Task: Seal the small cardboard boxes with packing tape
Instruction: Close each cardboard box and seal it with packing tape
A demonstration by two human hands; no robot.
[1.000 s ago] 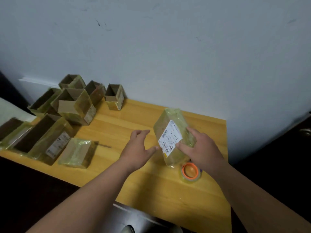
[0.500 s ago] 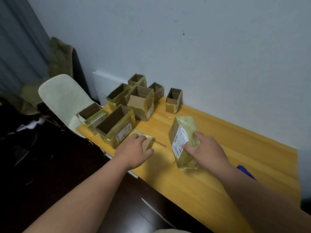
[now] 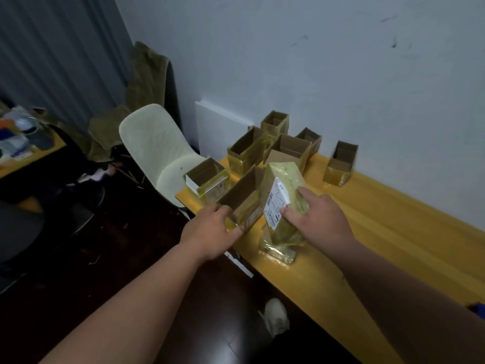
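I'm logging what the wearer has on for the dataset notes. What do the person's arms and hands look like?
Both forearms are bare, with no sleeves in view. The left hand and right hand show no gloves, rings, watch or wristband.

Right hand (image 3: 319, 222) gripping taped box (image 3: 284, 195), left hand (image 3: 210, 232) on open box (image 3: 242, 203)

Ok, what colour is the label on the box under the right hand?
White with black print, on the taped box that the right hand holds; head view.
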